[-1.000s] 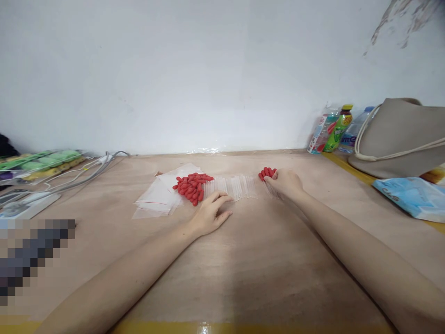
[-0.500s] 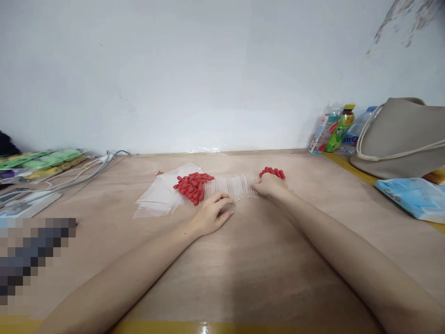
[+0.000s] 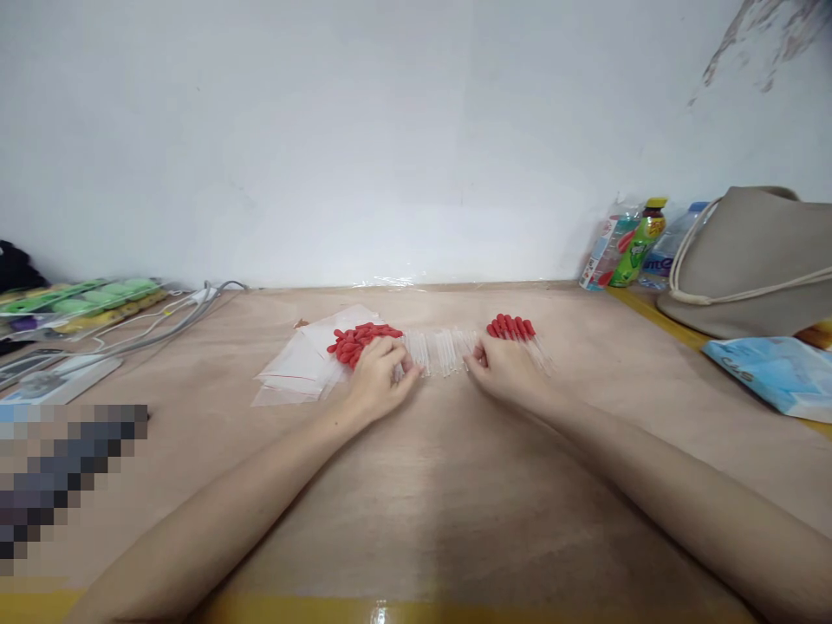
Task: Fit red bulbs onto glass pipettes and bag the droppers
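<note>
My left hand [image 3: 382, 380] rests over the right edge of a pile of red rubber bulbs [image 3: 351, 341], its fingers curled in. What lies under those fingertips is hidden. Right beside it is a row of thin clear tubes [image 3: 445, 351], laid side by side on the table. My right hand [image 3: 503, 364] is closed at the right end of that row, thumb and finger pinched at a clear tube. Just beyond this hand lie several droppers [image 3: 512, 327], red bulbs fitted on clear tubes, lined up together.
Clear zip bags [image 3: 295, 364] lie fanned left of the bulbs. Cables [image 3: 195, 308] and a white power strip [image 3: 71, 381] are at the left. Bottles [image 3: 640, 243], a grey bag [image 3: 754, 260] and a blue packet [image 3: 760, 373] stand or lie at the right.
My left hand has moved left, from the tubes onto the edge of the red bulb pile. My right hand has drawn slightly nearer, uncovering more of the droppers.
</note>
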Available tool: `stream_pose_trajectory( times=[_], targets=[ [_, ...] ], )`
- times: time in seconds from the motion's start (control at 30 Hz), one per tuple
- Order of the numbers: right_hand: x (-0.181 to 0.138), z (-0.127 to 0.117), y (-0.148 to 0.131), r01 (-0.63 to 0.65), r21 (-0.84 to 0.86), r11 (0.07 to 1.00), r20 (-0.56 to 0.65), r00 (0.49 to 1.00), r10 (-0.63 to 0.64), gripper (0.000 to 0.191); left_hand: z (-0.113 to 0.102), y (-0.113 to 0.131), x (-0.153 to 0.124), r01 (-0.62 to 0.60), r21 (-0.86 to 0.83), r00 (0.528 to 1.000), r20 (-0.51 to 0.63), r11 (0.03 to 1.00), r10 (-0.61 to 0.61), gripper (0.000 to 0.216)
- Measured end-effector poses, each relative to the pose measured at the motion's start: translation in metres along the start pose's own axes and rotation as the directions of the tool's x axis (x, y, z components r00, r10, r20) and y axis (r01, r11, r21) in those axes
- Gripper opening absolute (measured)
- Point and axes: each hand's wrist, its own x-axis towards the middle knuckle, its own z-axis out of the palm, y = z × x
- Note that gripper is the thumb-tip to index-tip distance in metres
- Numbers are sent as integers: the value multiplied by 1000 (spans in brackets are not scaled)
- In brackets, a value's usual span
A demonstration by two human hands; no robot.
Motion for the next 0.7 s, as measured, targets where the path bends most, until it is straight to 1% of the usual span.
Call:
stream_pose_trajectory(
  times=[0.07,0.1,0.17,0.2,0.23,0.3,0.37,0.47,0.53,0.6,0.7],
  targets=[
    [-15,4,2,160,29,987,-11,987,-160,13,-6,-13,15,46,100,999,-9,994,-46,17],
    [-21,7,4,251,40,967,-24,968,-250,13,-9,-21,23,70,158,997,7,985,-72,14],
    [-28,12,8,387,64,920,-51,922,-384,11,-11,-37,40,88,267,989,89,960,-116,17],
    [-30,15,10,425,76,902,-66,905,-421,10,-11,-44,49,76,320,977,166,944,-135,21],
    [-31,16,11,444,89,891,-79,895,-438,9,-10,-50,56,47,368,955,256,929,-150,23],
    [-32,19,12,452,120,884,-91,891,-444,9,-6,-59,69,-46,420,894,422,906,-150,25],
    [-31,21,12,452,145,880,-88,892,-443,9,-3,-65,78,-118,421,843,521,899,-133,25],
    [-30,23,13,454,165,876,-87,891,-445,8,2,-68,84,-158,397,809,577,904,-112,22],
    [-29,24,13,456,176,872,-90,890,-447,8,3,-69,87,-166,385,798,593,908,-105,19],
    [-29,24,14,460,188,868,-86,888,-452,8,3,-69,89,-160,372,800,591,914,-101,15],
    [-29,24,14,462,195,866,-90,887,-453,10,-2,-66,90,-127,345,823,559,930,-96,12]
  ],
)
